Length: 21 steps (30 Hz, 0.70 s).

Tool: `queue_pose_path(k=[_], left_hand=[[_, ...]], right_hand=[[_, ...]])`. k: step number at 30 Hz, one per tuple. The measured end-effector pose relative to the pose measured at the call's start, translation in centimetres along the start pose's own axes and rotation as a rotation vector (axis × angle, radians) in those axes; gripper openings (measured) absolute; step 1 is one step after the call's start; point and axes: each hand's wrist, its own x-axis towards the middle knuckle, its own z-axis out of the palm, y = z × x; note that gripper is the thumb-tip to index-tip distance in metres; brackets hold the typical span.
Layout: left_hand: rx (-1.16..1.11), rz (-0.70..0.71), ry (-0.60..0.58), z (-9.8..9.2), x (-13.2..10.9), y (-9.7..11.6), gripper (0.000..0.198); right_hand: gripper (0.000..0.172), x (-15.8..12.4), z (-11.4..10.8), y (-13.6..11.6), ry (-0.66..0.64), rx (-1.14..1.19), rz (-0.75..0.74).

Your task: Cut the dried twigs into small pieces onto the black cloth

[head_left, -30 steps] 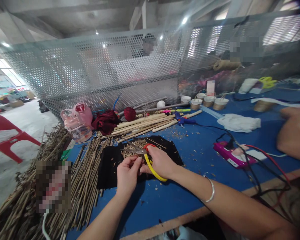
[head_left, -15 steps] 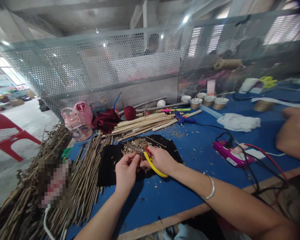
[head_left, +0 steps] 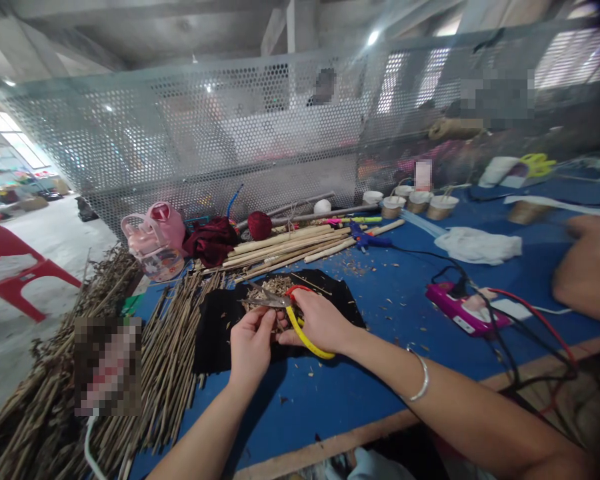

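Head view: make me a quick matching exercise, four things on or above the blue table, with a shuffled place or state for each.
Things:
1. metal scissors with red and yellow handles
2. round dark-red yarn ball
3. blue plastic glue gun
4. magenta power strip

Places or states:
A. by the right ends of the pale wooden sticks
B. has a black plug in it
C. held in the right hand
D. next to the crumpled maroon cloth

Pairs: 1-C, 2-D, 3-A, 4-B

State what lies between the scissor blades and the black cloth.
In the head view, a heap of brown bits lies on the black cloth, below the blades.
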Motion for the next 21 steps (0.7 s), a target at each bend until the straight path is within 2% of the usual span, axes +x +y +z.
queue_pose_path(k=[6, 13, 21], left_hand=[[-0.03, 0.01, -0.044, 0.2, -0.2, -0.08, 0.025], [0.065, 0.043, -0.076, 0.13, -0.13, -0.25, 0.023], [0.075, 0.014, -0.053, 0.16, -0.23, -0.17, 0.029]], right_hand=[[0.052, 0.09, 0.08, -0.06, 0.012, 0.021, 0.006], [0.055, 0.05, -0.2, 0.02, 0.018, -0.012, 0.005], [0.056, -0.21, -0.11, -0.07, -0.06, -0.068, 0.137]])
